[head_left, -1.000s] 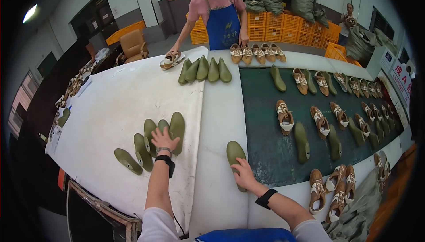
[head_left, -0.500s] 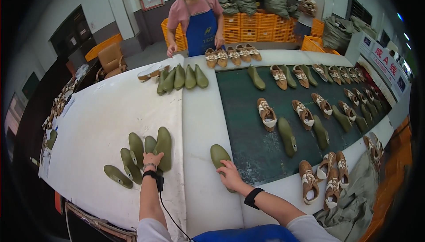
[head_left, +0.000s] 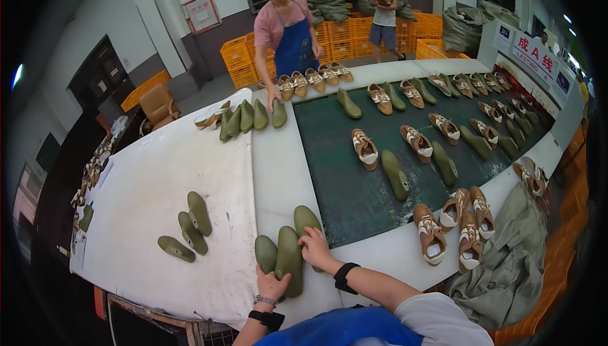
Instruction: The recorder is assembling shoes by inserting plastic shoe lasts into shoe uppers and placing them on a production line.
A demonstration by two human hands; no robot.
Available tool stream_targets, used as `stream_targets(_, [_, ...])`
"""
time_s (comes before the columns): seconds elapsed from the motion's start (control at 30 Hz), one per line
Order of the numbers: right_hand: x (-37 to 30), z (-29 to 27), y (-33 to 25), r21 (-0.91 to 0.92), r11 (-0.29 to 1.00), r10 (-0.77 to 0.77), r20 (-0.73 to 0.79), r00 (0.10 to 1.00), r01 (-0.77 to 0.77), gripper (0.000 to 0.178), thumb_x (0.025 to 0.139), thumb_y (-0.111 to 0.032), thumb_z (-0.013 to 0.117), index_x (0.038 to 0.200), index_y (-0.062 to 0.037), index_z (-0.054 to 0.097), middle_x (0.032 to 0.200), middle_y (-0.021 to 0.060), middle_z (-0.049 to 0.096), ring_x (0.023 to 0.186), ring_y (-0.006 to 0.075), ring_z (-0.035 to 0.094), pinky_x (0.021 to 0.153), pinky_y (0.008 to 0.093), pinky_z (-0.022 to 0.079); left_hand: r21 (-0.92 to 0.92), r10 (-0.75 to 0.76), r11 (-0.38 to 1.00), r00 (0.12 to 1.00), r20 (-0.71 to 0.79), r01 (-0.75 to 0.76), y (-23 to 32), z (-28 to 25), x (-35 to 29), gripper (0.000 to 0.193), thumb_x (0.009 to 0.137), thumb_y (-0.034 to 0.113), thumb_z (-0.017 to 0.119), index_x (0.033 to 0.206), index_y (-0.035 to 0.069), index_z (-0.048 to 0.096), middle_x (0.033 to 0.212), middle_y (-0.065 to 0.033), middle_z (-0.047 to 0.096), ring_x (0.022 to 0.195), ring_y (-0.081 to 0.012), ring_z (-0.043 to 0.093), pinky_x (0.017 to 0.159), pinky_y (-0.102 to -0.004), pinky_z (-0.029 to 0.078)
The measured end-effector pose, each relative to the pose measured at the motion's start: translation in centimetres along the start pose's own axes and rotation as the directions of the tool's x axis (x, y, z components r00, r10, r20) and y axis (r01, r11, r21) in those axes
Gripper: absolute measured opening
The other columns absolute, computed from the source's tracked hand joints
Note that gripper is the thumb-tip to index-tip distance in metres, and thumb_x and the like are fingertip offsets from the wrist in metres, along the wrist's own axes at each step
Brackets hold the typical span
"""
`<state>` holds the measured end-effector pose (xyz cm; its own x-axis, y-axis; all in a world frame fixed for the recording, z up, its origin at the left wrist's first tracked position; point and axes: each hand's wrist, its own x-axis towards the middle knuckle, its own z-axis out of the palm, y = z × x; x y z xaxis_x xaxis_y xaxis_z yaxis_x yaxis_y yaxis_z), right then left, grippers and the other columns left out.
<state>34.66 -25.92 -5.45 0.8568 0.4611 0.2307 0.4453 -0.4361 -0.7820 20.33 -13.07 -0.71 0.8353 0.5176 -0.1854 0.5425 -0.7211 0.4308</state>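
Observation:
Several olive-green shoe lasts lie before me. My left hand is closed around the near ends of two of them, a shorter last and a longer last, over the white strip between the cloth-covered table and the green belt. Just right of these, my right hand has its fingers over another last beside the belt's edge. The fingers rest on its side, and its near part is partly hidden by my hand. On the cloth to the left lie three more lasts.
Brown-and-white sneakers and lasts stand in rows on the green belt. More sneakers sit at the near right by a grey-green sack. Across the table a co-worker touches a last. Another person carries shoes behind.
My left hand has moved right from the cloth to the white strip with two lasts. My right hand stays at its last. The co-worker has reached down to a last; the person behind has moved left.

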Motion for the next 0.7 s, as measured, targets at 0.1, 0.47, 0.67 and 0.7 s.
stream_targets(0.1, [-3.2,-1.5,0.0,-0.017,1.000,0.018,-0.026,1.000,-0.018,0.018,0.069,-0.007,0.057,0.087,-0.0096,0.060,0.128,0.0191,0.043,0.119,0.0426,0.035,0.101,0.0465,0.030,-0.011,0.142,0.990,0.988,-0.069,-0.143,0.7,2.5,-2.9,0.058,0.066,0.051,0.068,0.088,-0.002,0.064,0.126,-0.0436,0.025,0.100,-0.0511,0.049,0.093,-0.0402,0.041])
stream_targets(0.47, [-4.5,-2.1,-0.8,-0.049,0.999,0.017,-0.051,0.999,-0.019,0.014,0.071,-0.013,0.063,0.084,-0.0076,0.061,0.125,0.0207,0.045,0.118,0.0429,0.036,0.101,0.0457,0.031,-0.390,0.262,0.880,0.962,-0.079,-0.272,-4.6,1.2,0.6,0.072,0.072,0.039,0.069,0.128,0.004,0.039,0.132,-0.0303,0.031,0.123,-0.0431,0.033,0.103,-0.0451,0.028])
stream_targets(0.67, [-4.3,-2.5,-1.1,-0.095,0.995,0.029,-0.022,0.999,-0.031,0.015,0.068,-0.006,0.062,0.082,-0.0058,0.058,0.125,0.0211,0.044,0.117,0.0398,0.038,0.100,0.0442,0.031,0.067,-0.116,0.984,0.874,-0.473,0.166,-15.0,-8.9,15.0,0.077,0.066,0.039,0.072,0.131,0.016,0.037,0.140,-0.0226,0.022,0.127,-0.0458,0.018,0.101,-0.0523,0.024])
stream_targets(0.7, [-4.3,-2.7,-1.3,-0.094,0.995,0.044,-0.004,0.999,-0.044,0.015,0.068,-0.006,0.062,0.083,-0.0058,0.058,0.126,0.0210,0.044,0.118,0.0406,0.037,0.100,0.0446,0.031,0.078,-0.298,0.930,0.863,-0.407,0.358,-15.5,-11.2,16.9,0.080,0.067,0.054,0.066,0.134,0.022,0.035,0.142,-0.0229,0.017,0.126,-0.0475,0.023,0.101,-0.0518,0.027])
